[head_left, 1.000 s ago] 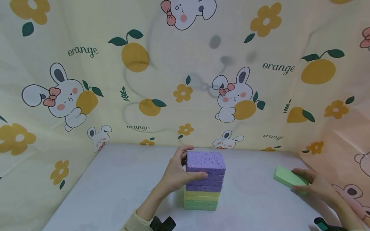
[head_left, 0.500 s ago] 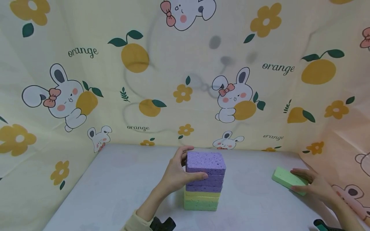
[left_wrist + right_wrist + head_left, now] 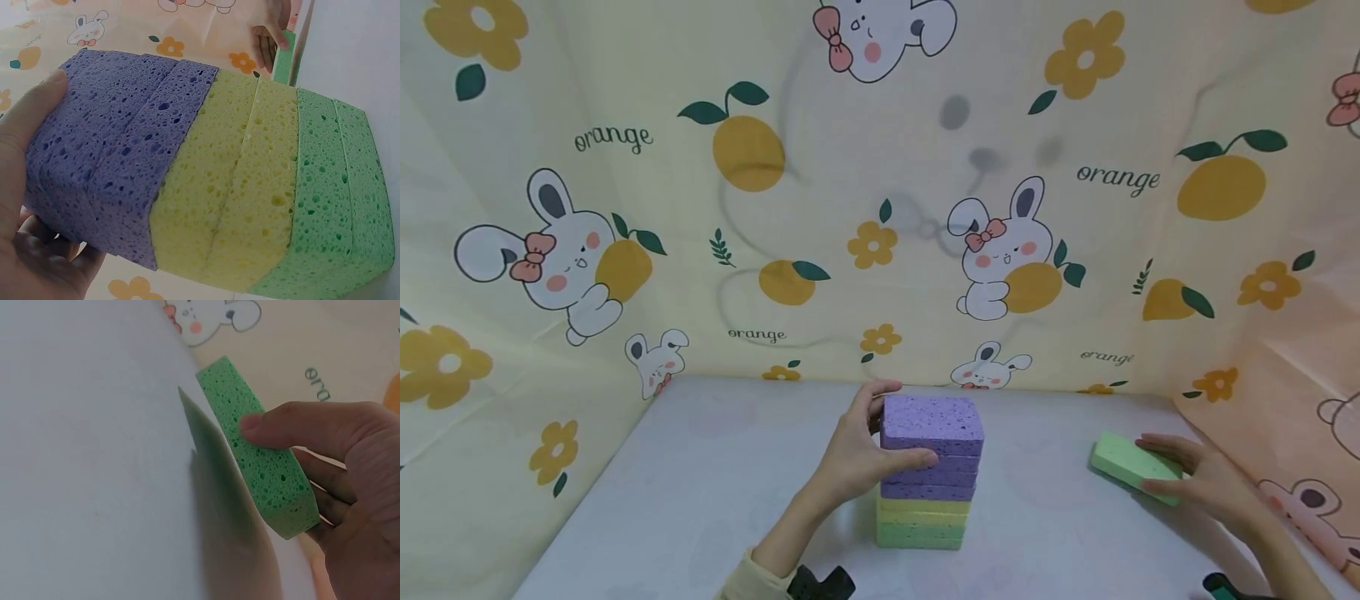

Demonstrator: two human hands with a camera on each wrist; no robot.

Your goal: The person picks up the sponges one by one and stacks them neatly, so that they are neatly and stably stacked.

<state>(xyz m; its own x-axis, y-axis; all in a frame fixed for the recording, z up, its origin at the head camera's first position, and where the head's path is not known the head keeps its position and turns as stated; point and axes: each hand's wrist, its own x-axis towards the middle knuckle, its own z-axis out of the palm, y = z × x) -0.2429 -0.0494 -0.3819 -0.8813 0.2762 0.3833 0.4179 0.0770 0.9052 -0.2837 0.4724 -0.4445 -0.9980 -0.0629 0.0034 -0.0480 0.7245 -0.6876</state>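
A stack of sponges stands on the white table, with purple sponges (image 3: 931, 425) on top, yellow sponges (image 3: 925, 511) in the middle and green sponges (image 3: 337, 187) at the bottom. My left hand (image 3: 861, 446) grips the purple part from its left side, thumb across the front and fingers behind. Off to the right, my right hand (image 3: 1206, 483) pinches a single green sponge (image 3: 1131, 465) between thumb and fingers. In the right wrist view, that sponge (image 3: 262, 456) is tilted, and its shadow lies on the tabletop beside it.
The white table (image 3: 1030, 533) spreads around the stack. Behind it hangs a cloth (image 3: 820, 217) printed with rabbits, oranges and flowers, which also rises along the left and right sides. Dark straps (image 3: 822, 582) show at both wrists.
My right hand has shifted a little to the left, carrying the green sponge with it. My left hand keeps its grip on the stack, which has stayed in place.
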